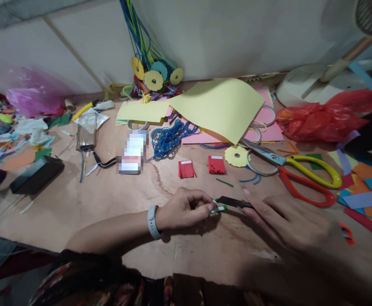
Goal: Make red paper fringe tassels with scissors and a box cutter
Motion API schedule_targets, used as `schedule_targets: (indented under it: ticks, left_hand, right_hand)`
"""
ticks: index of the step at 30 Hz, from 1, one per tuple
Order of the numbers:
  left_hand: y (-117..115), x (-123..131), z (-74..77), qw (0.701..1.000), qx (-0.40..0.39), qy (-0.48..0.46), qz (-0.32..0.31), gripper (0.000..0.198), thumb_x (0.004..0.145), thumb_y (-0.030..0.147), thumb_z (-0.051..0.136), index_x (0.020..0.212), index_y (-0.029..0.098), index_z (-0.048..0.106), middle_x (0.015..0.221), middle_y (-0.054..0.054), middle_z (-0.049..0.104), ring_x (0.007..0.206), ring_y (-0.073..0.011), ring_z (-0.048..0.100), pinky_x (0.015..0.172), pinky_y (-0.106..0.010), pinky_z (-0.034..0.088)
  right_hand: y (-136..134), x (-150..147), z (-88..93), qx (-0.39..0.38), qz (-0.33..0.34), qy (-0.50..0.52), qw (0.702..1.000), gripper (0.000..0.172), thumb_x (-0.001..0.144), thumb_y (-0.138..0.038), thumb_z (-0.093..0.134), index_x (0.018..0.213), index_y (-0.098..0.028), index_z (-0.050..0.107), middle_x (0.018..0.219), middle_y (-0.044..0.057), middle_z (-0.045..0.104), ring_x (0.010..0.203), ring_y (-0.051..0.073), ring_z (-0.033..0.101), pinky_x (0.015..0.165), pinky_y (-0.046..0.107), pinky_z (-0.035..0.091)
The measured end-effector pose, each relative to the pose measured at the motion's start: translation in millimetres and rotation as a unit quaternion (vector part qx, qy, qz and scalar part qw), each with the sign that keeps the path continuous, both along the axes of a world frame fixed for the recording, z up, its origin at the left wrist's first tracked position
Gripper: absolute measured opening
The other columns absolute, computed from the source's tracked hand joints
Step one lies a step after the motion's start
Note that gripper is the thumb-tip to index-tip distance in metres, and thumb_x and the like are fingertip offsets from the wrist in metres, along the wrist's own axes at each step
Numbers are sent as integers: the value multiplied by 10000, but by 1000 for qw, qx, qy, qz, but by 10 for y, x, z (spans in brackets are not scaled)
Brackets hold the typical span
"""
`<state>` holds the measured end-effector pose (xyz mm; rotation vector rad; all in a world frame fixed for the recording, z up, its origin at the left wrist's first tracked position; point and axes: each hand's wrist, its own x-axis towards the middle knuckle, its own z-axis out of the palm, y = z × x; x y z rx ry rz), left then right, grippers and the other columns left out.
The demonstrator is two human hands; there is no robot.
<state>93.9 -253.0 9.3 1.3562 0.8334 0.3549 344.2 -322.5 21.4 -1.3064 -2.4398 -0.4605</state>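
Note:
My left hand (189, 208) pinches a small green paper strip (223, 208) with white on it, its fingertips covering part of the strip. My right hand (284, 216) is closed on a utility knife, whose dark blade (230, 201) points left and meets or nearly meets the strip. Most of the knife's handle is hidden under the hand. Beyond the hands lie two red fringed paper pieces (186, 169), each with a white band along its top. A thin green sliver (224, 182) lies between them and the blade.
Large scissors (313, 172) with yellow and red handles lie right, near a scalloped yellow paper disc (237, 156). Blue cord (170, 138), a phone (133, 153) and yellow paper sheets (221, 106) are behind. A black box (36, 174) sits left; paper scraps (367, 187) lie right.

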Motion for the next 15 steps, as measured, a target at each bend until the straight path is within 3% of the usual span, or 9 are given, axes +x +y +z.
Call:
schedule_targets:
  ticks: [8, 15]
  left_hand:
    - [-25, -1, -25, 1000, -22, -7, 4, 251, 841, 356, 651, 799, 109, 652, 490, -1, 593, 403, -102, 575, 390, -160, 419]
    - [-12, -22, -51, 999, 33, -1, 1, 172, 806, 263, 606, 751, 106, 647, 532, -12, 602, 435, -89, 565, 412, -153, 403]
  right_hand:
    - [-5, -13, -42, 25, 28, 6, 999, 609, 887, -282, 692, 1431, -92, 494, 735, 35, 637, 658, 185, 549, 623, 321, 394]
    - [-21, 90, -109, -20, 45, -20, 999, 434, 978, -233, 524, 1409, -188, 536, 846, 73, 683, 730, 213, 604, 656, 353, 415]
